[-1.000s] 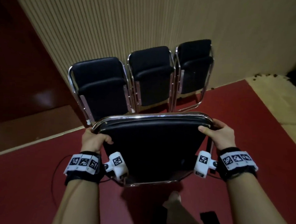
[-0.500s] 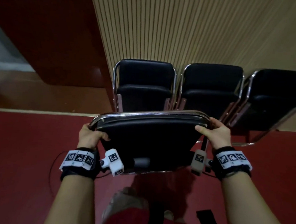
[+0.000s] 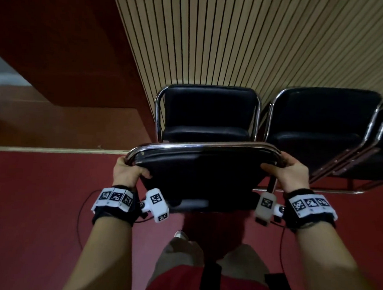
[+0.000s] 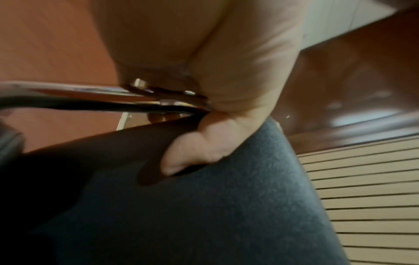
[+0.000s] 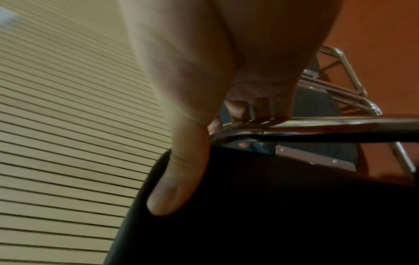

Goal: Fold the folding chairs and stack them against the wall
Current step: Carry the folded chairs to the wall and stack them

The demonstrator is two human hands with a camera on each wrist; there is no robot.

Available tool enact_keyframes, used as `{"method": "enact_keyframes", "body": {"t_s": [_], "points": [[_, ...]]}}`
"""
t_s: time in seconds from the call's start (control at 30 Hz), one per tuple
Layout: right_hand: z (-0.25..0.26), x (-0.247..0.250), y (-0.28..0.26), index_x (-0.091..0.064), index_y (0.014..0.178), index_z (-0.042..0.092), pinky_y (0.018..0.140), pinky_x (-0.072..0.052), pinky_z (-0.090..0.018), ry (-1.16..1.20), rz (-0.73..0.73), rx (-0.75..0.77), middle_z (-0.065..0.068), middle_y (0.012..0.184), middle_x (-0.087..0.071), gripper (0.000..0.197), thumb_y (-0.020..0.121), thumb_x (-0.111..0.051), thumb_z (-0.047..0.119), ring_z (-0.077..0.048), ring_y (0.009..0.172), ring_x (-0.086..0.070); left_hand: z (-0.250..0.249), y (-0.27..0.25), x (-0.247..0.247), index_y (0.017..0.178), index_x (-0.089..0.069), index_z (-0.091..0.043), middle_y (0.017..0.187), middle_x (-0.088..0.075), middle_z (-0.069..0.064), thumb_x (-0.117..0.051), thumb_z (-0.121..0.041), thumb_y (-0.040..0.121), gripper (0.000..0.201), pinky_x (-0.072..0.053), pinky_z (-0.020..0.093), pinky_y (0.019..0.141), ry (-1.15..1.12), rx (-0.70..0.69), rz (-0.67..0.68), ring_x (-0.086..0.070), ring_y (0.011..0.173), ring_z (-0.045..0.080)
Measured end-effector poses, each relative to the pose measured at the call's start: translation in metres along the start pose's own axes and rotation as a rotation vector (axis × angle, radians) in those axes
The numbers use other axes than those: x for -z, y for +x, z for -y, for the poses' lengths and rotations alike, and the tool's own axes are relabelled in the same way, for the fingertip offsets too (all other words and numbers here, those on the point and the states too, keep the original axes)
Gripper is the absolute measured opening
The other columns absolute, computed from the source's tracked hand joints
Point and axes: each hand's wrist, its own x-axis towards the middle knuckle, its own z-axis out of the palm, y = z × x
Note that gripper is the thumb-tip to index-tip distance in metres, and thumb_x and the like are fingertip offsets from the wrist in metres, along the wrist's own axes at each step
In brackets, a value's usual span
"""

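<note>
Both hands are clamped on the chair [image 3: 202, 167]: left hand [image 3: 127, 171] and right hand [image 3: 292, 172] curl round the top rail, thumbs on the black pad. The view has swung left, so the wall chairs [image 3: 207, 114] now sit dead ahead and nearer — set-down against the wall [image 3: 257, 48] looks imminent.

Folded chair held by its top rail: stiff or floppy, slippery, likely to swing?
Probably rigid: the chair has a chrome tube frame. The polished rail could be slippery, though the left hand and right hand wrap it with thumbs on the pad. Gripped only at the top, its lower end may swing, and the folded seat could drop open.
</note>
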Motion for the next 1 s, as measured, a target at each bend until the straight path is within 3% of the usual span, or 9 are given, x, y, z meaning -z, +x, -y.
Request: {"method": "enact_keyframes", "body": {"t_s": [0.07, 0.13, 0.23, 0.37, 0.47, 0.63, 0.73, 0.9, 1.0], "points": [[0.003, -0.008, 0.014, -0.072, 0.086, 0.025, 0.084, -0.054, -0.032, -0.002, -0.004, -0.019, 0.005, 0.087, -0.075, 0.037, 0.063, -0.089, 0.001, -0.014, 0.084, -0.07, -0.01, 0.019, -0.008, 0.112, -0.051, -0.009, 0.103, -0.061, 0.01, -0.07, 0.023, 0.062, 0.062, -0.046, 0.028, 0.071, -0.001, 0.007, 0.006, -0.058, 0.089, 0.024], [0.002, -0.013, 0.03, -0.073, 0.088, 0.024, 0.082, -0.055, -0.029, -0.016, 0.001, -0.031, 0.002, 0.089, -0.076, 0.037, 0.062, -0.089, 0.003, -0.014, 0.085, -0.071, -0.017, 0.037, -0.018, 0.112, -0.052, -0.008, 0.106, -0.063, 0.011, -0.072, 0.021, 0.059, 0.064, -0.05, 0.033, 0.081, 0.021, 0.03, 0.007, -0.06, 0.096, 0.028], [0.004, -0.02, 0.052, -0.073, 0.097, 0.02, 0.067, -0.053, -0.014, -0.027, 0.005, -0.055, 0.0, 0.091, -0.075, 0.04, 0.064, -0.088, 0.003, -0.003, 0.075, -0.07, -0.026, 0.059, -0.035, 0.11, -0.053, -0.009, 0.108, -0.066, 0.013, -0.073, 0.021, 0.054, 0.067, -0.053, 0.044, 0.095, 0.03, 0.07, -0.001, -0.063, 0.104, 0.034], [0.009, -0.024, 0.086, -0.07, 0.092, 0.023, 0.058, -0.046, -0.003, -0.051, 0.003, -0.094, 0.009, 0.084, -0.07, 0.037, 0.066, -0.088, 0.005, 0.009, 0.063, -0.064, -0.037, 0.076, -0.059, 0.111, -0.05, -0.008, 0.106, -0.062, 0.013, -0.071, 0.023, 0.06, 0.063, -0.051, 0.036, 0.088, 0.038, 0.105, -0.006, -0.06, 0.1, 0.03], [0.008, -0.021, 0.107, -0.07, 0.089, 0.025, 0.06, -0.047, -0.005, -0.084, 0.025, -0.12, 0.011, 0.083, -0.071, 0.035, 0.065, -0.089, 0.007, 0.006, 0.065, -0.066, -0.044, 0.083, -0.077, 0.116, -0.05, -0.006, 0.104, -0.06, 0.012, -0.069, 0.023, 0.064, 0.062, -0.046, 0.032, 0.081, 0.049, 0.12, -0.008, -0.057, 0.096, 0.027], [0.008, -0.018, 0.139, -0.07, 0.089, 0.023, 0.076, -0.051, -0.023, -0.104, 0.034, -0.163, 0.006, 0.086, -0.071, 0.036, 0.064, -0.09, 0.007, -0.011, 0.08, -0.067, -0.047, 0.092, -0.098, 0.118, -0.051, -0.006, 0.107, -0.06, 0.012, -0.071, 0.019, 0.064, 0.063, -0.047, 0.034, 0.082, 0.09, 0.162, -0.025, -0.056, 0.1, 0.028], [0.005, -0.017, 0.143, -0.068, 0.082, 0.026, 0.075, -0.05, -0.023, -0.114, 0.038, -0.177, 0.007, 0.084, -0.07, 0.036, 0.063, -0.09, 0.006, -0.01, 0.078, -0.066, -0.044, 0.094, -0.106, 0.114, -0.049, -0.008, 0.105, -0.058, 0.011, -0.071, 0.019, 0.067, 0.059, -0.043, 0.031, 0.079, 0.097, 0.17, -0.026, -0.054, 0.097, 0.025], [0.0, -0.013, 0.133, -0.066, 0.098, 0.02, 0.07, -0.046, -0.015, -0.097, 0.016, -0.208, 0.01, 0.084, -0.067, 0.044, 0.065, -0.089, 0.004, -0.003, 0.077, -0.063, -0.029, 0.097, -0.107, 0.11, -0.05, -0.008, 0.103, -0.06, 0.012, -0.071, 0.019, 0.064, 0.057, -0.045, 0.033, 0.079, 0.093, 0.181, -0.018, -0.057, 0.096, 0.028], [-0.003, -0.011, 0.116, -0.062, 0.093, 0.026, 0.062, -0.045, -0.007, -0.084, -0.012, -0.187, 0.011, 0.084, -0.064, 0.044, 0.067, -0.088, 0.003, 0.001, 0.075, -0.06, -0.022, 0.096, -0.103, 0.111, -0.049, -0.01, 0.104, -0.06, 0.011, -0.072, 0.017, 0.064, 0.059, -0.045, 0.033, 0.079, 0.109, 0.161, 0.012, -0.057, 0.097, 0.028]]}}
